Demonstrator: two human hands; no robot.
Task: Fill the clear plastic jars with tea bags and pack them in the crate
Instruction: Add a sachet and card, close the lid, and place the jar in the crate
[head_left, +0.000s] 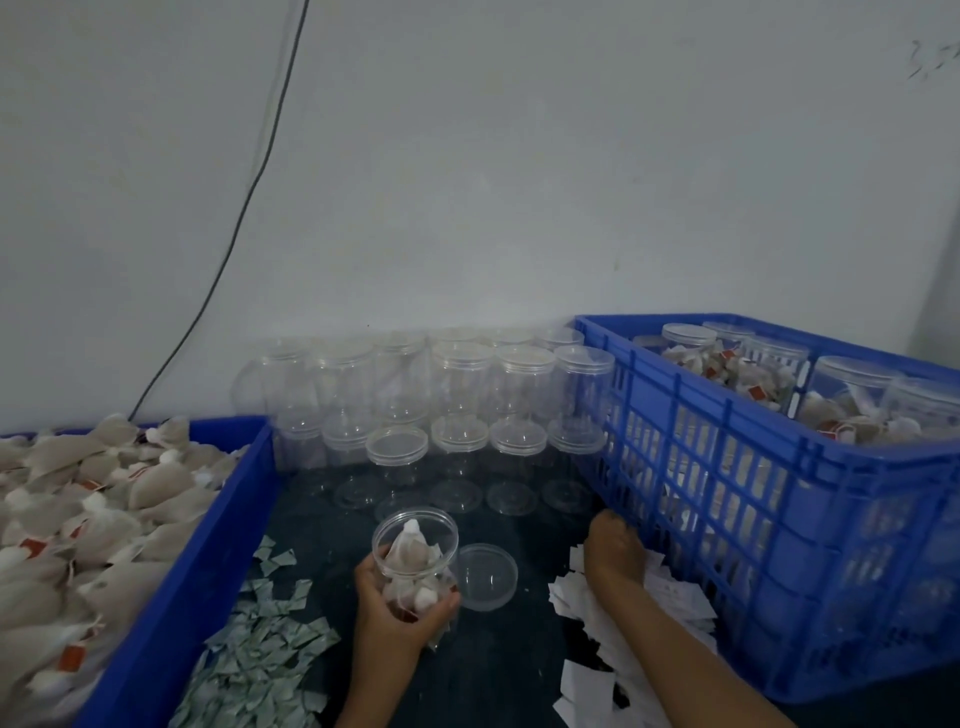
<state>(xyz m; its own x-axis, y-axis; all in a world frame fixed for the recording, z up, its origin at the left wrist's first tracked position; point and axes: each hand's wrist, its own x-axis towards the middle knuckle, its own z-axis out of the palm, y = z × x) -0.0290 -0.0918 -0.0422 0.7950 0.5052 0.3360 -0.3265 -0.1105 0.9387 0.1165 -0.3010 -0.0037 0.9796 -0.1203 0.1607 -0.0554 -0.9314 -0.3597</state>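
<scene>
The left hand (395, 605) gripped an open clear plastic jar (415, 558) partly filled with pale tea bags, holding it just above the dark floor beside its loose clear round lid (487, 576). The right hand (615, 545) reached down into a heap of white paper slips (613, 623) against the slatted blue plastic crate (779, 499), which held lidded jars of tea bags; whether its fingers held anything I could not tell. A solid blue bin (208, 545) heaped with loose tea bags (78, 519) stood on the left, and stacked empty clear jars (441, 405) lined the white wall.
</scene>
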